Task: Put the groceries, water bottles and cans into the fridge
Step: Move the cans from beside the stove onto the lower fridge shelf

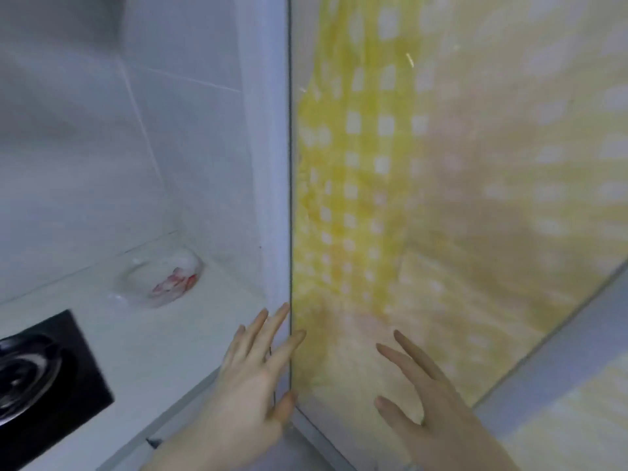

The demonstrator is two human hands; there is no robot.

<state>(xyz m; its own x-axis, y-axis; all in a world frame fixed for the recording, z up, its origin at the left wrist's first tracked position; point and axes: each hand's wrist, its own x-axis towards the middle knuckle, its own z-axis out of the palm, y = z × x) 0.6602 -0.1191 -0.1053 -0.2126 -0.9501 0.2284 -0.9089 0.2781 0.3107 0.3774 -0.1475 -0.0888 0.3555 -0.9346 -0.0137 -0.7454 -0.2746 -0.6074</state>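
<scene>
Both hands are spread wide and carry nothing; the left hand [251, 379] lies with its fingers [272, 321] fanned along the dark vertical seam at the edge of the fridge door [492, 164], the thumb close to that seam lower down, and the right hand [428, 399] is open just in front of the glossy door face, fingers reaching up and to the left; whether its palm actually touches the panel I cannot tell. The placing suggests work on the door itself, the left fingertips at the edge where a grip or a push would act, the right steadying the panel; whether the door is closing or about to open cannot be read here. No groceries, bottles or cans are in view, and the fridge interior is hidden behind the door.

The door is smooth and reflective, showing a soft yellow-and-white check pattern; its frame is pale grey and matt. Left of the left hand runs a white countertop [153, 351], hard and glossy, backed by white wall tiles; a crumpled clear plastic bag [163, 280] with red marks lies beyond the hand, and further left sits a black stove [44, 375] with a shiny metal burner.
</scene>
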